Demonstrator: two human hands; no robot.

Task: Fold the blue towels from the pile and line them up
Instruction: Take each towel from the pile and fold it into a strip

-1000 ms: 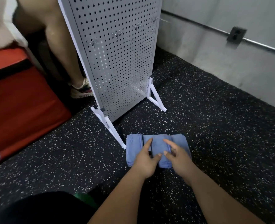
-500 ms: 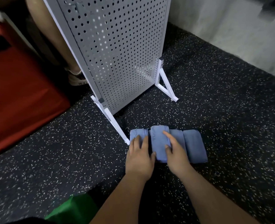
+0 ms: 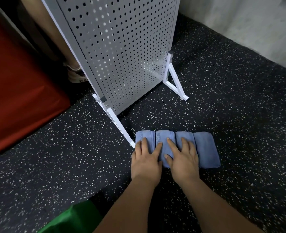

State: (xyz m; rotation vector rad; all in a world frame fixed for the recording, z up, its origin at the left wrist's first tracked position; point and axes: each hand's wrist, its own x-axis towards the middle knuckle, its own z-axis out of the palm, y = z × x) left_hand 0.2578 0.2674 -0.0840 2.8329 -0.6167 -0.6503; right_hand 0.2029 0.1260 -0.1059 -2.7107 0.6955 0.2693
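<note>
Your left hand (image 3: 145, 159) and right hand (image 3: 183, 158) press flat, fingers (image 3: 172, 146) straight, on four folded towels (image 3: 206, 148), likely soft and light; pinch each across its fold.

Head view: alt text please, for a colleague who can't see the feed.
Four folded blue towels lie in a row on a speckled black floor, with the left hand flat on the left end and the right hand flat on the middle two. The row's left end sits by the foot of a white pegboard stand.
</note>
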